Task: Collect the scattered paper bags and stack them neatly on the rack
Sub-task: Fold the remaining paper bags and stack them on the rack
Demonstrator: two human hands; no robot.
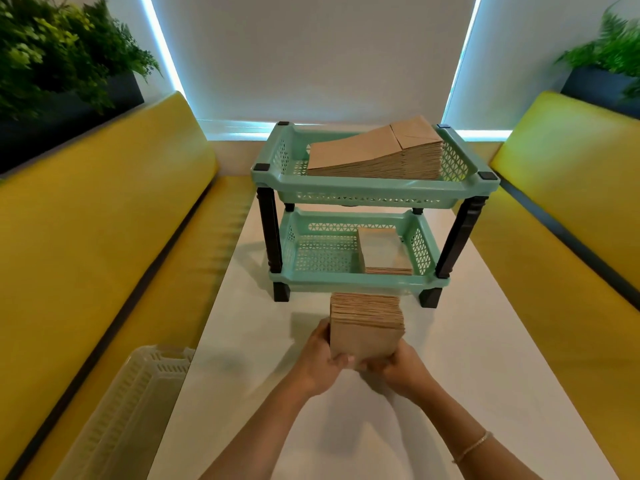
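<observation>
Both hands, left hand (322, 358) and right hand (403, 368), grip a paper bag stack (367, 327) above the tabletop (485, 341), at 6 o'clock from the rack (363, 199).

White desk (485, 358) runs from near to far at centre. Yellow upholstered benches flank it, left (104, 237) and right (571, 174). A translucent white crate (131, 410) lies on the left bench, near. Green plants in dark planters stand behind each backrest, left (59, 50) and right (616, 46). A white blind (311, 57) covers the far window.
</observation>
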